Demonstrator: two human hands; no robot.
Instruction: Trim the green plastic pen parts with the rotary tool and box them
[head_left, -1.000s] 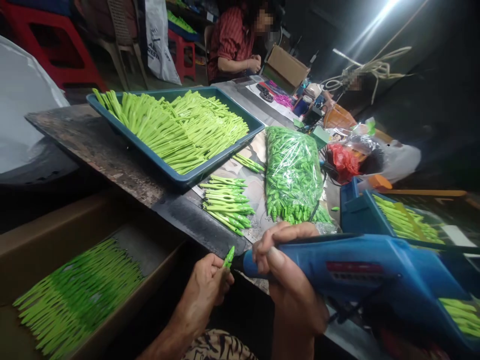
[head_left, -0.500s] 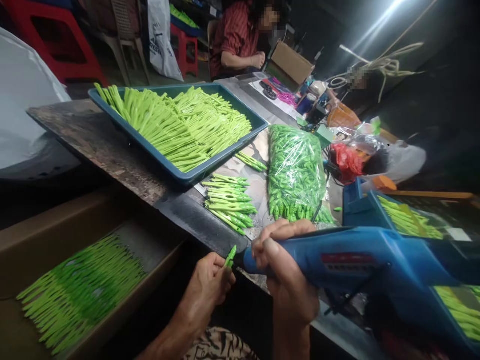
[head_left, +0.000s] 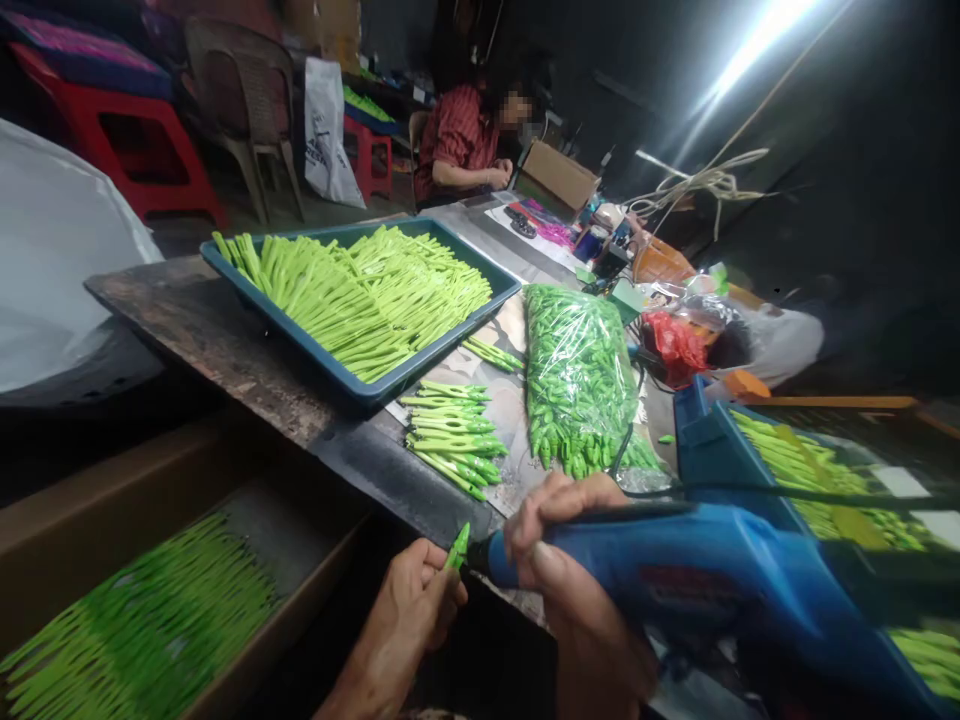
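Head View: Station Layout

Left hand [head_left: 414,600]: clamped on green piece [head_left: 458,546], at the near edge of the table [head_left: 172,312]. Right hand [head_left: 581,590]: clamped around blue power tool [head_left: 697,565], its tip beside the piece. Table carries blue tray [head_left: 369,392] and plastic bag [head_left: 577,370]. Background: red stool [head_left: 86,100], chair [head_left: 247,90], seated person [head_left: 457,130].

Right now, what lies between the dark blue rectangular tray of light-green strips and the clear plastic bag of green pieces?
Between the tray and bag lie a few slim light-green sticks, as the head view shows.
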